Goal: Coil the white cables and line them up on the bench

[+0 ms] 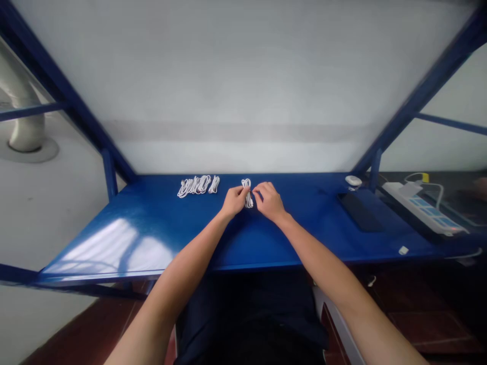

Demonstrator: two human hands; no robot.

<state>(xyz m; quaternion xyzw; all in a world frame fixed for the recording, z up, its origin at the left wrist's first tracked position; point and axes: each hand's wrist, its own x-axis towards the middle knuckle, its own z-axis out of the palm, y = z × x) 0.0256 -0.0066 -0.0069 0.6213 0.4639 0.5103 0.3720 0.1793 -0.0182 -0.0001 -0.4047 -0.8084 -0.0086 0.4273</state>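
While left hand (233,200) pinches | cable bundle (248,199) points lengthwise forward, seemingly

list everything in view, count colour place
Table: 1, blue, middle
Cable bundle: 1, white, in left hand
Coiled cables: several, white, back left
Flat slab: 1, black, table's right
Rounded object: 1, white, back right
Small piece: 1, white, front right
Power strip: 1, mostly white, far right
Board: 1, grey, behind table
Frame: 1, blue, around board
Pipe: 1, pale, far left
Floor: 1, reddish, below
Left hand: 1, bare, on bundle
Right hand: 1, bare, beside bundle
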